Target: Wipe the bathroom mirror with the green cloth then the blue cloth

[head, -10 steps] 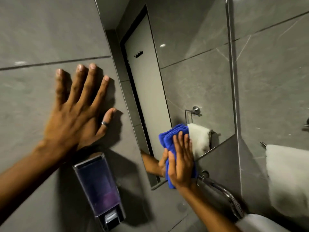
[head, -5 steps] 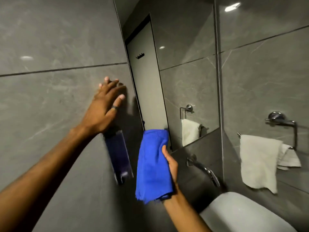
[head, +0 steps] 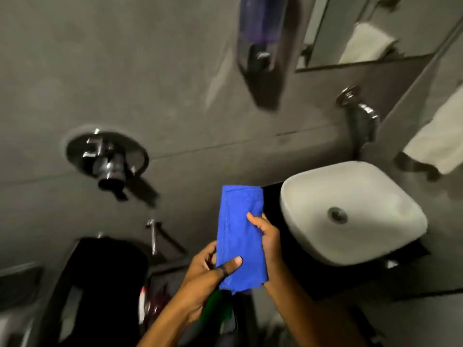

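The folded blue cloth [head: 240, 236] is held upright in front of me, low in the view and left of the basin. My left hand [head: 213, 267] pinches its lower left edge, thumb across the front. My right hand [head: 268, 236] grips its right edge, thumb on the front. A patch of the green cloth [head: 218, 306] shows dimly below the blue one, under my left wrist; what it lies on is hidden. Only the mirror's [head: 375, 31] lower corner appears, at the top right.
A white basin [head: 355, 236] sits on a dark counter at the right, a wall tap [head: 360, 108] above it. A soap dispenser [head: 260, 33] hangs at top centre. A chrome valve [head: 107, 156] juts from the grey wall at left. White towel [head: 441, 144] at far right.
My view has dropped from the mirror to the basin. The left hand came off the wall and took hold of the blue cloth, which the right hand lowered away from the mirror.
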